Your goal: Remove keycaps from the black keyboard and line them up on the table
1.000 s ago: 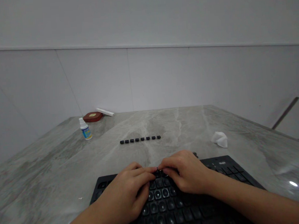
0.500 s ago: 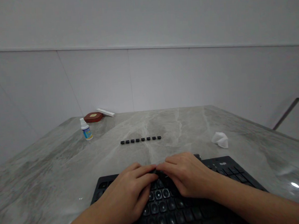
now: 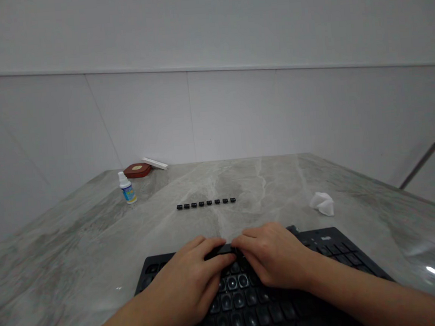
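A black keyboard [image 3: 236, 302] lies in front of me, its near side cut off by the bottom of the view. My left hand [image 3: 191, 280] rests over its left half, index finger at the back edge and thumb on the top row, closed around that edge. Beside it, my right hand [image 3: 272, 254] has bent fingers pressed together at the middle of the back edge. Whatever its fingertips pinch is hidden. Beyond the keyboard, several small black keycaps [image 3: 209, 203] stand in a straight row on the table.
The grey marbled table [image 3: 77, 254] reaches to a white wall. A white spray bottle [image 3: 127, 189] with a blue label stands at left, near a reddish-brown box [image 3: 138, 171] and a flat white object [image 3: 155, 163]. Crumpled white tissue [image 3: 322, 204] lies at right.
My left thumb has slid slightly right along the top row, and a gap has opened between it and the index finger. The two hands' fingertips are slightly farther apart.
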### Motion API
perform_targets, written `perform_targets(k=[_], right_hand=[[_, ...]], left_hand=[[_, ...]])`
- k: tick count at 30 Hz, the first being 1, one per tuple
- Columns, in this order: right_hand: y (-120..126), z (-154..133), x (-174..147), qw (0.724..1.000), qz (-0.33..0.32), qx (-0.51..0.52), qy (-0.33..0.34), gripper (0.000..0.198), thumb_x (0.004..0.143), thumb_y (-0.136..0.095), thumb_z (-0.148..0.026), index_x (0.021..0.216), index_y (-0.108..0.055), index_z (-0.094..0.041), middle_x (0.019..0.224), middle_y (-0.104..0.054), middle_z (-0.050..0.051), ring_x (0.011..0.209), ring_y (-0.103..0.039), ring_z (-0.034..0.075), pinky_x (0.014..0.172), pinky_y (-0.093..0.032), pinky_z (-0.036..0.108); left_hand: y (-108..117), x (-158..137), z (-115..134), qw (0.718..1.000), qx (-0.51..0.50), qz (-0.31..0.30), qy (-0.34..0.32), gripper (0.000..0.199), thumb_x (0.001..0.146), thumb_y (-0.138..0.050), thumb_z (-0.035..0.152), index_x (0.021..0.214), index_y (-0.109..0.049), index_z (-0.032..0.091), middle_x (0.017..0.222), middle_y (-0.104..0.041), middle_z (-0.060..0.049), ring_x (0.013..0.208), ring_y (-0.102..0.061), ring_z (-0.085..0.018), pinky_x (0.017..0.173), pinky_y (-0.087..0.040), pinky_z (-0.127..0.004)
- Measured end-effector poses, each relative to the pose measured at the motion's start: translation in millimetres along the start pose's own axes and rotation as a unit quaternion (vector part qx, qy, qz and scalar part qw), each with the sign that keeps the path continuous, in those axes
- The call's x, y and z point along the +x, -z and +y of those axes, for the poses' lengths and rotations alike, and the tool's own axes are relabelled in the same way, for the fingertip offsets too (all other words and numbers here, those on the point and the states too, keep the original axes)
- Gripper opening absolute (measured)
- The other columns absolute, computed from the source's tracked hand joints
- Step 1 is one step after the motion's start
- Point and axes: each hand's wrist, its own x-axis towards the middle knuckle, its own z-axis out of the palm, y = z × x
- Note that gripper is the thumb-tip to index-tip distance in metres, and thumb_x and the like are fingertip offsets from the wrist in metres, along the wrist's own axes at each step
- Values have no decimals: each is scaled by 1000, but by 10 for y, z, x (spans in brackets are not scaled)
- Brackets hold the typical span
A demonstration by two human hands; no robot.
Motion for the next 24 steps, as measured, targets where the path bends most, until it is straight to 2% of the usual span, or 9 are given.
perform_targets(k=[8, 16, 24], right_hand=[[-33, 7, 9, 999, 1, 14, -29, 17, 83, -47, -18, 88, -64, -20, 73, -68, 2, 61, -58, 15, 53, -24, 28], [-44, 122, -23, 998, 8, 37, 47, 27, 80, -47, -13, 100, -64, -23, 78, -68, 0, 65, -60, 14, 54, -28, 27], [-32, 75, -15, 1000, 11, 19, 19, 21, 82, -47, -14, 94, -62, -22, 76, -68, -1, 61, -58, 13, 53, -25, 27]], left_hand=[[-2, -11, -13, 1000, -8, 9, -5, 46, 86, -44, 10, 128, -52, 27, 131, -51, -5, 115, -50, -24, 99, -45, -42], [10, 6, 9, 1000, -3, -9, 2, 46, 87, -43, 10, 128, -51, 28, 132, -49, -4, 118, -47, -22, 101, -43, -41], [23, 6, 15, 1000, -1, -12, 4, 45, 88, -43, 12, 129, -50, 28, 132, -49, -4, 116, -48, -23, 101, -43, -42]])
